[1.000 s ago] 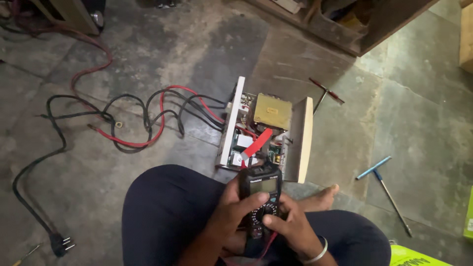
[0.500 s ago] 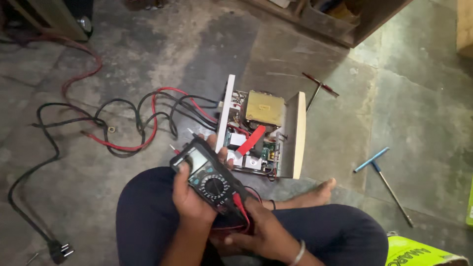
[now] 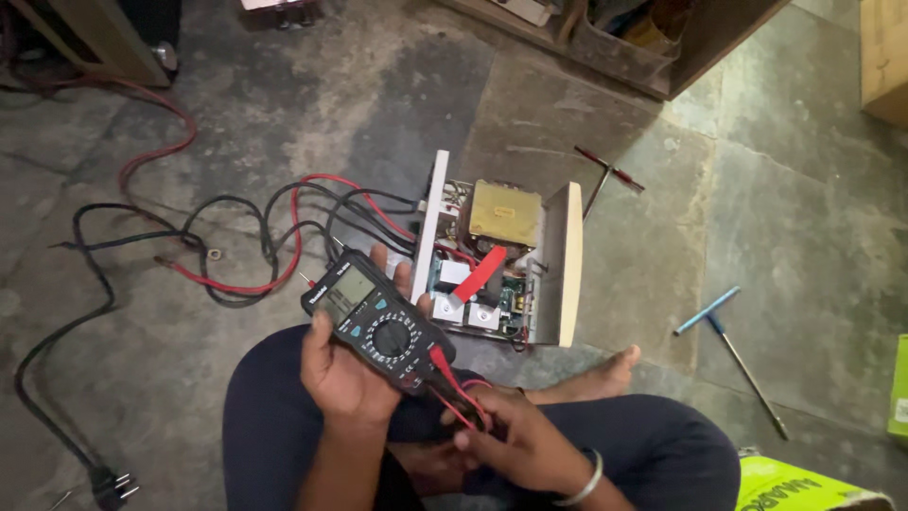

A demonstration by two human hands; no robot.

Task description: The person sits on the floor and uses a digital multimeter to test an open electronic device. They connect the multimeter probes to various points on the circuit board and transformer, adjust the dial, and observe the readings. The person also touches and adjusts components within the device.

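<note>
A: Where is the multimeter [image 3: 376, 322]?

B: In the left hand [image 3: 345, 374], clasped from below, tilted over the lap, just near the open device [image 3: 501, 260] on the floor.

A: And the right hand [image 3: 515, 440]?

B: Pinching the red and black probe leads [image 3: 459, 397] under the meter.

A: Any packages?

B: A lime-green printed package [image 3: 799, 487], right of the device, at the bottom edge; its shape is cut off.

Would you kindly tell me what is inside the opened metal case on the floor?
Inside the opened case: a yellowish transformer block, a red strip and circuit boards. Anything beneath these is covered.
</note>
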